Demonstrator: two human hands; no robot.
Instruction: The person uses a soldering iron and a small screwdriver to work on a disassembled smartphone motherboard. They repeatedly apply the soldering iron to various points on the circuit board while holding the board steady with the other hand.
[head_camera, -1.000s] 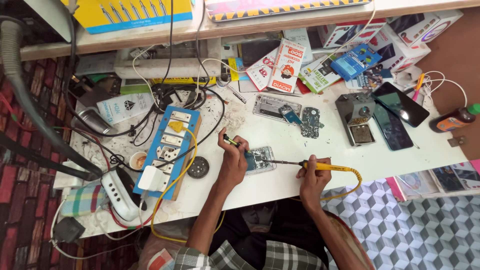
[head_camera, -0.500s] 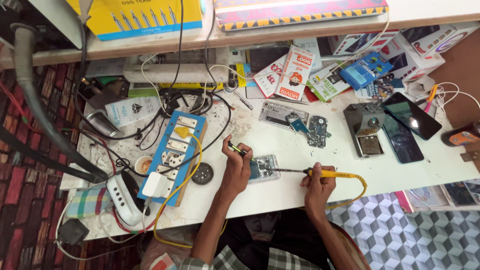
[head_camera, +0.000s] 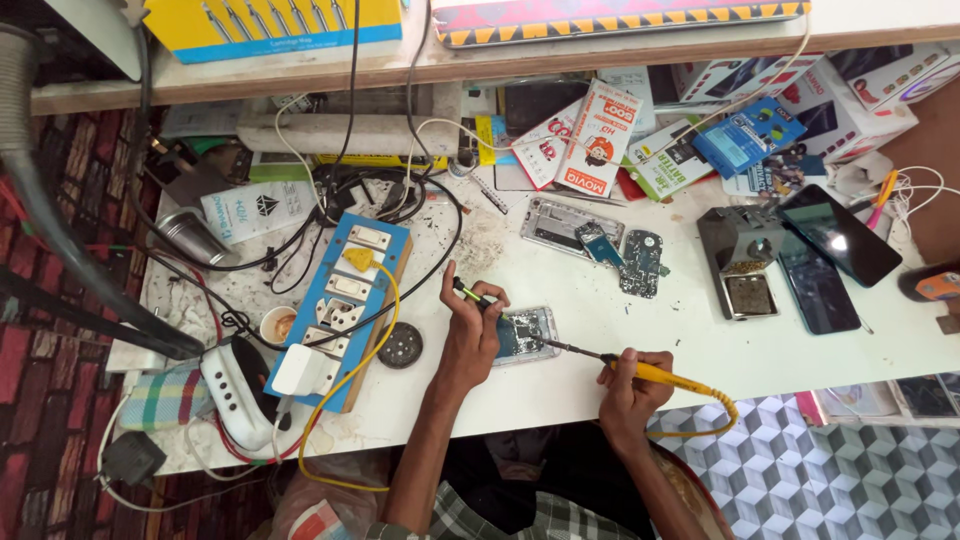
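Observation:
An opened phone (head_camera: 532, 332) lies near the front edge of the white workbench (head_camera: 640, 330). My left hand (head_camera: 472, 335) rests beside its left end and pinches thin tweezers (head_camera: 470, 294) that point up and to the left. My right hand (head_camera: 632, 378) grips a yellow-handled soldering iron (head_camera: 655, 373); its dark shaft reaches left and the tip touches the phone's inside. A yellow cord (head_camera: 715, 415) trails from the handle off the table edge.
A blue socket board (head_camera: 345, 300) with plugs and tangled cables lies to the left, with a small round black disc (head_camera: 400, 345) beside it. Phone parts (head_camera: 600, 240), a soldering stand (head_camera: 745, 265), two dark phones (head_camera: 830, 250) and several packets crowd the back and right.
The view has shifted slightly. Both hands stay over the phone, with the iron's tip still at its inside.

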